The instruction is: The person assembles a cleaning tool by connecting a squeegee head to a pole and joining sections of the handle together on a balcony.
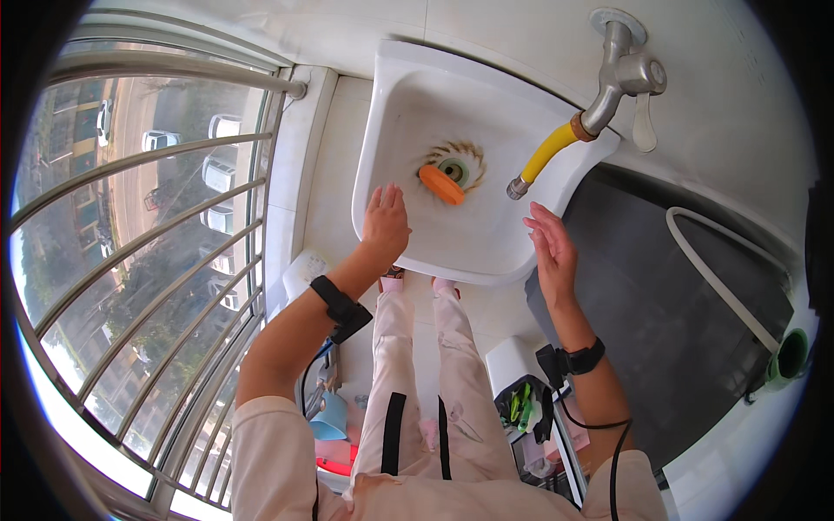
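My left hand (387,219) is over the near left rim of a white sink (369,165). It holds nothing, and its fingers are stretched out. On the right side of the basin, my right hand (553,247) hangs with its fingers extended and nothing in them. An orange oval block (441,186) lies in the basin, partly over the drain (453,170); its exact kind is unclear. Brown marks ring the drain. A metal tap (618,74) with a short yellow hose (549,152) reaches over the basin, its end above my right hand.
Metal railings (156,156) and a window run along the left. A dark grey panel (660,321) fills the right, with a pale hose (721,278) leading to a green pipe (789,354). Below are a black-lined bin (526,399) and a light blue container (330,417).
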`<state>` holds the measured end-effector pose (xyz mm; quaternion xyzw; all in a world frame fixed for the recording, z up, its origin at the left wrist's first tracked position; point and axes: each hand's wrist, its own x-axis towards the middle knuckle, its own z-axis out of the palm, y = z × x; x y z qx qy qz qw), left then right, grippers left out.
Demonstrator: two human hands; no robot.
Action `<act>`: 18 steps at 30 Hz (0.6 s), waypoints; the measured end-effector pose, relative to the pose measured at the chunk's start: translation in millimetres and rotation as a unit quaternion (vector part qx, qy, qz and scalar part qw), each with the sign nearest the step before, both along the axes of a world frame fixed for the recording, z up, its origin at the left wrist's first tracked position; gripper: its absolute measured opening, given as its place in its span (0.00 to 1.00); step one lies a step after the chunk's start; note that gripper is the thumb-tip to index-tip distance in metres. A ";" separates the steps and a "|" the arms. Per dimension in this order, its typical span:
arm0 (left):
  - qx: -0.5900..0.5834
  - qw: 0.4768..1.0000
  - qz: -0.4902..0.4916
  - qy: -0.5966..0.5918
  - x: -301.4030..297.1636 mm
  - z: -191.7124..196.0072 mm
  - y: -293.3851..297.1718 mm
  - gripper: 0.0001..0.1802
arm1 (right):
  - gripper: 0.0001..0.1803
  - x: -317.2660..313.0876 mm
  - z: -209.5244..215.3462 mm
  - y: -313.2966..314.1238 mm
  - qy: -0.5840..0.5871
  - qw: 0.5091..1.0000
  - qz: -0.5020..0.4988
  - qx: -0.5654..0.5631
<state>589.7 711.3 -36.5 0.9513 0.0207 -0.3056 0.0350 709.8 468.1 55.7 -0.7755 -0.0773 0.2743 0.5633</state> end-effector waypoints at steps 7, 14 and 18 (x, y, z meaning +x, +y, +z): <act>0.082 0.933 -0.304 0.173 11.8 -39.9 47.9 0.41 | 0.13 -40.7 -18.0 -24.7 0.050 0.999 0.021 -0.001; 0.318 0.880 -0.338 0.099 126.9 -68.6 69.9 0.28 | 0.13 -59.0 -26.3 -41.6 0.092 0.995 0.040 -0.021; 0.314 0.882 -0.329 0.121 105.8 -76.4 52.9 0.22 | 0.14 -64.5 -35.0 -49.9 0.098 0.994 0.035 -0.019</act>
